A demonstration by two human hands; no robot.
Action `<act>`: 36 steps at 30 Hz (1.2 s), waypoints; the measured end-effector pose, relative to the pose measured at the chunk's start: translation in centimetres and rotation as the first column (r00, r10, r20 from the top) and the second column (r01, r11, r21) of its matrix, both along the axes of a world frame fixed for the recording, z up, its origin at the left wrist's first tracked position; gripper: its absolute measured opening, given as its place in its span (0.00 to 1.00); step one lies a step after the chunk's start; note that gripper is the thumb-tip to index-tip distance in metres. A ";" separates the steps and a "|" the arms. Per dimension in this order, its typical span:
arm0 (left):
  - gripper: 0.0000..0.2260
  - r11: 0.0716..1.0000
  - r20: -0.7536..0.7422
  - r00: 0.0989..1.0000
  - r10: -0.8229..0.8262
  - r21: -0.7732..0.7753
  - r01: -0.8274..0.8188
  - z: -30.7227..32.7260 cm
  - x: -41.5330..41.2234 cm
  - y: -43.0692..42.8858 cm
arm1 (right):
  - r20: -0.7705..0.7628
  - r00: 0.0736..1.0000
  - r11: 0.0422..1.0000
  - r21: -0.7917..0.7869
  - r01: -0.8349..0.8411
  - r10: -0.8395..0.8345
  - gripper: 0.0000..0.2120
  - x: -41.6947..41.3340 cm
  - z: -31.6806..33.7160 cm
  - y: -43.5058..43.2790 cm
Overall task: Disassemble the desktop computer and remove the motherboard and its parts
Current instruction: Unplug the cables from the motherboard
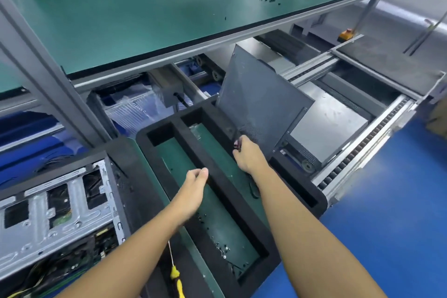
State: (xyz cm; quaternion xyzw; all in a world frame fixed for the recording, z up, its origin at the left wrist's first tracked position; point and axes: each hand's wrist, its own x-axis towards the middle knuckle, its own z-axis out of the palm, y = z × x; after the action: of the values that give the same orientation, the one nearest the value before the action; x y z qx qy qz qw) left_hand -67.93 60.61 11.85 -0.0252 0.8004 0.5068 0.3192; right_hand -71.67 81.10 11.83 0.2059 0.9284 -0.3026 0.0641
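Stowing the side panel (pixel 261 94) looks like the current step. The right hand (pixel 249 155) grips its lower corner, and the panel stands tilted in the far slot of the foam tray (pixel 146 150). Left hand (pixel 193 184) hovers over the tray w/ fingers loose, nothing seen in it.

Progress, judged: early. Panel is off and some screws (pixel 221 248) are out, but the desktop case (pixel 36 213), lower left, is still packed w/ cables, and green board bits show thru its cutouts. Motherboard & parts are prob. all still to pull.

Counts: 1 case, 1 panel, 1 tray, 1 screwdriver (pixel 176 278). Screws are a small scatter, too tiny to count.
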 end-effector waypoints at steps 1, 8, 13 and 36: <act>0.22 1.000 -0.007 1.000 -0.015 -0.015 0.015 0.1 -0.1 -0.9 | 0.093 0.994 0.996 0.066 -0.065 0.058 0.10 -0.9 -0.8 -0.2; 0.22 0.997 -0.064 0.996 -0.058 -0.048 0.054 1.0 -0.3 -5.4 | 0.405 0.914 0.996 0.087 -0.003 -0.033 0.27 -1.8 -4.9 -1.5; 0.12 1.000 -0.195 0.981 -0.017 -0.002 0.017 2.0 -0.3 -6.4 | 0.172 0.972 0.960 -0.205 0.191 -0.157 0.16 -0.3 -3.4 -3.5; 0.18 0.916 -0.082 0.927 0.367 -0.143 -0.375 2.1 8.7 -21.6 | 0.011 0.933 0.917 -0.191 -0.350 0.359 0.11 10.2 7.2 -29.8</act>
State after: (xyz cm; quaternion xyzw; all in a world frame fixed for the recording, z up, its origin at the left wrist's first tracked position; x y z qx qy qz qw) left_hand -59.25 39.03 14.00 -0.1877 0.8265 0.4945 0.1927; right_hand -61.52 51.32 19.03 0.0342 0.9162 -0.3667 0.1579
